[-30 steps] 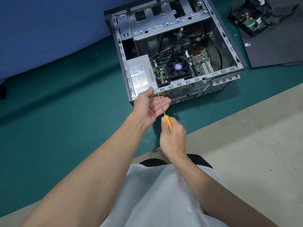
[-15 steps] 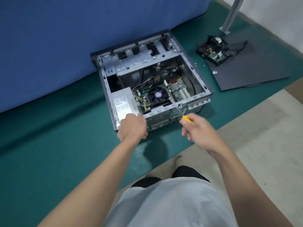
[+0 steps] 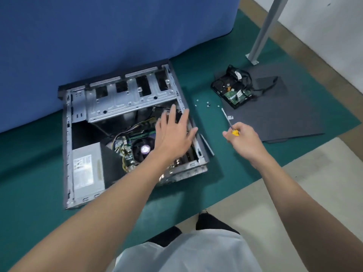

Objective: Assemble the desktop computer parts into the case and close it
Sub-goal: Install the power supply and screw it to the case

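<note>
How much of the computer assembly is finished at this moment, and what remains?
Done: power supply and motherboard with fan sit inside the case. In hand: the right hand grips the screwdriver; the open left hand reaches over the case. Left: the hard drive lies outside on the side panel, loose screws lie on the mat, and the case is not closed.

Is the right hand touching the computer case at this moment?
Apart. The head view shows green mat between the right hand, which grips the screwdriver, and the computer case.
</note>
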A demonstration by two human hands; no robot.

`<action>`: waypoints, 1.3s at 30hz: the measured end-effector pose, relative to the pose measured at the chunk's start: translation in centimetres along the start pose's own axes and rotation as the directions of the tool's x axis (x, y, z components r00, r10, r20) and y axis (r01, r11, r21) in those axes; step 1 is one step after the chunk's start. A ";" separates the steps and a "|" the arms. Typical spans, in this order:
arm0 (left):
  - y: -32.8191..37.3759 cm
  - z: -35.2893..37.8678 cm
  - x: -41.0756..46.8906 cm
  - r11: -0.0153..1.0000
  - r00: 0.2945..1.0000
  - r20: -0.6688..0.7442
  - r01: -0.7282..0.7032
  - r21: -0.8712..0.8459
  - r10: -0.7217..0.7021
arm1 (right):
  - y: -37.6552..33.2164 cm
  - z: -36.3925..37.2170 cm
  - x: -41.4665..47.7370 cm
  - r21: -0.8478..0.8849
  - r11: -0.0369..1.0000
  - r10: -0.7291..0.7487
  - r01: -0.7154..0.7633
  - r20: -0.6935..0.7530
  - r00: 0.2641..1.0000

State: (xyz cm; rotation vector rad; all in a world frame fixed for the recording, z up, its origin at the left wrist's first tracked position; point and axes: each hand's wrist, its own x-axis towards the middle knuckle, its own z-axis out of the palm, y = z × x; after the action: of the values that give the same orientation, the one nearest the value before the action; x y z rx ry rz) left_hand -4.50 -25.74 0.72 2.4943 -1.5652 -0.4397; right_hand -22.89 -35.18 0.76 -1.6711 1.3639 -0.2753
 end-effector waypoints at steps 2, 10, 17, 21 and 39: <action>0.5 0.6 3.3 0.997 0.999 0.016 0.047 0.054 -0.047 | 0.7 -0.9 3.8 -0.115 0.993 -0.009 0.009 -0.001 1.000; -0.2 0.8 8.6 0.963 0.965 0.063 0.248 0.102 -0.255 | 1.9 -0.5 16.2 -0.434 0.900 -0.052 0.039 -0.019 0.998; -0.6 1.2 8.5 0.964 0.965 0.056 0.250 0.094 -0.256 | 1.2 2.3 20.3 -0.684 0.709 -0.214 0.171 0.022 0.977; -0.6 1.4 8.4 0.963 0.964 0.042 0.261 0.067 -0.264 | 1.1 3.3 20.9 -0.764 0.625 -0.184 0.161 0.056 0.981; 1.4 -1.4 6.9 0.930 0.955 -0.128 0.220 -0.293 -0.266 | -6.8 1.8 13.0 0.278 0.960 -0.070 0.026 0.148 0.987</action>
State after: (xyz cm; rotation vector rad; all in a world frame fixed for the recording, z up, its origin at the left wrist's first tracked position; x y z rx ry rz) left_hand -2.38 -32.57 1.29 2.4401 -1.0554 -0.4357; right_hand -12.62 -45.79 0.19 -1.4619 1.1139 -0.3391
